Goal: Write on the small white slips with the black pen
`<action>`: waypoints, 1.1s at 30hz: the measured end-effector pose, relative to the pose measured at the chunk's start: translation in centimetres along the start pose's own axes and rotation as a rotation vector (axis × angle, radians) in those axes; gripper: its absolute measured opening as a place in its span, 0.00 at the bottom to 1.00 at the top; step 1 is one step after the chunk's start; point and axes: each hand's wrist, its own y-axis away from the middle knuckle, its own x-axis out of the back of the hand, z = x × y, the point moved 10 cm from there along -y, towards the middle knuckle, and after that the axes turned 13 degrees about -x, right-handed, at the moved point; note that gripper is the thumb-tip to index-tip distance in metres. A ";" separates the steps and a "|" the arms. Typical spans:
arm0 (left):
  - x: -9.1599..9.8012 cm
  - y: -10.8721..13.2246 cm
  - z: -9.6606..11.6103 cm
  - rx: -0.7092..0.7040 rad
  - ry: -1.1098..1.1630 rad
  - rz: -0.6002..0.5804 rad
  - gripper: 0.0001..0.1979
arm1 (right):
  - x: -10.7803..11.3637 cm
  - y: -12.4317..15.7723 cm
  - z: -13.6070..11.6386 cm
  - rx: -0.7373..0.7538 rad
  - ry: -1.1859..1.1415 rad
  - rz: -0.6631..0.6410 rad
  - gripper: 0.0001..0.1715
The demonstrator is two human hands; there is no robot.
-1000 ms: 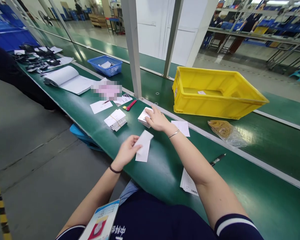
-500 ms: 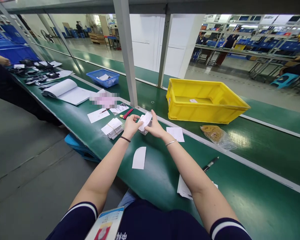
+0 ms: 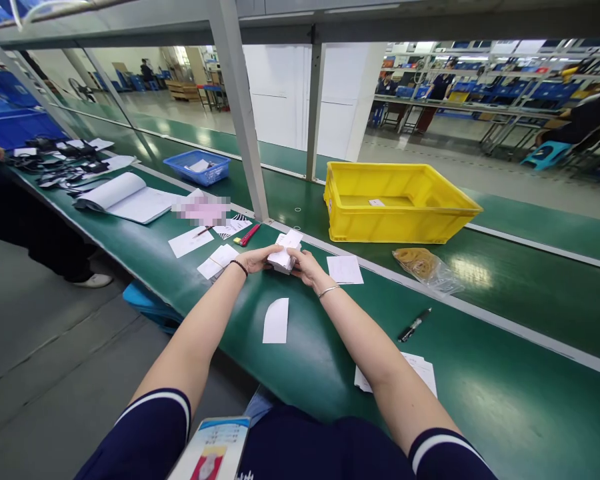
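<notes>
A thick stack of small white paper slips (image 3: 283, 259) sits between my two hands over the green bench. My left hand (image 3: 258, 259) is closed on its left side, thumb on top. From the right, my right hand (image 3: 306, 267) grips the same stack, its thumb at the upper face. The topmost slip juts out at the far end. Beside my left wrist lies another bundle of slips (image 3: 217, 262) with a band round it, partly covered by the wrist. Nearer to me rests a single white paper with one rounded corner (image 3: 276, 321).
A yellow crate (image 3: 403, 223) stands at the back right, with a bag of rubber bands (image 3: 423, 267) before it. Around lie a pen (image 3: 415, 325), papers (image 3: 420, 373), a red cutter (image 3: 250, 235), an open notebook (image 3: 145, 200) and a blue basket (image 3: 197, 170). A person stands far left.
My left hand has dropped from the top of the stack to its side, and both hands now hold it lower. The view has shifted slightly. The person at left has moved.
</notes>
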 end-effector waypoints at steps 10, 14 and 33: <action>-3.4 -0.7 0.1 -0.189 0.219 -0.094 0.31 | 1.4 1.6 -1.0 0.094 -0.087 -0.139 0.31; -4.6 -0.2 0.3 -0.250 0.307 -0.118 0.36 | 2.1 2.0 -1.1 0.073 -0.044 -0.171 0.38; -11.1 8.6 2.9 -0.395 0.985 -0.143 0.38 | 15.5 15.9 -4.2 0.515 0.494 0.273 0.34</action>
